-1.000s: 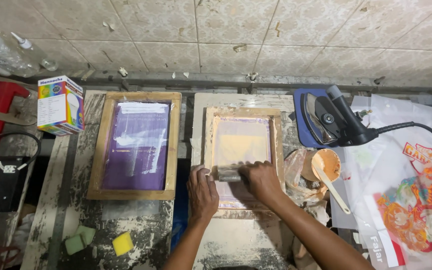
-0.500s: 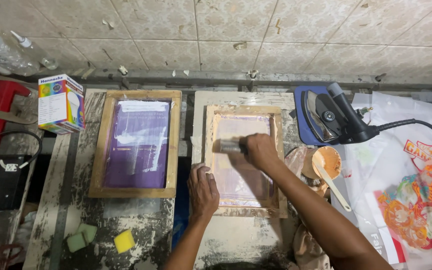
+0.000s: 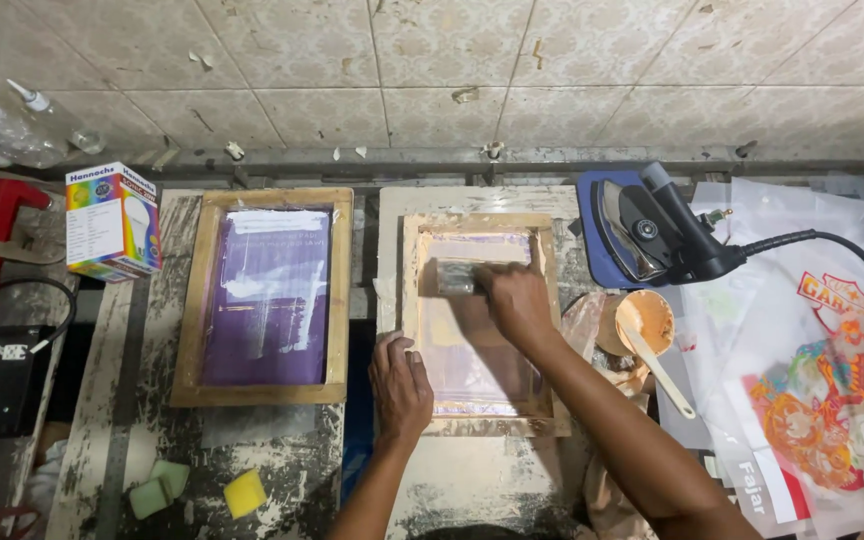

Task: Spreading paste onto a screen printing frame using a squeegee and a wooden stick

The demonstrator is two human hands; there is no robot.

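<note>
A wooden screen frame [image 3: 479, 325] with pale mesh lies flat on the surface. A squeegee [image 3: 457, 277] rests across its mesh toward twelve o'clock, blurred.

Screen under the right hand [image 3: 517, 300] is pale pinkish in a tan wood frame [image 3: 410, 300]; purple screen [image 3: 264, 300] further left of the left hand [image 3: 400, 385], orange paste cup [image 3: 644, 322] right, yellow and green sponges [image 3: 245, 492] lower left.

left hand [image 3: 400, 385] pressed flat, right hand [image 3: 517, 300] gripping, arm extended
</note>
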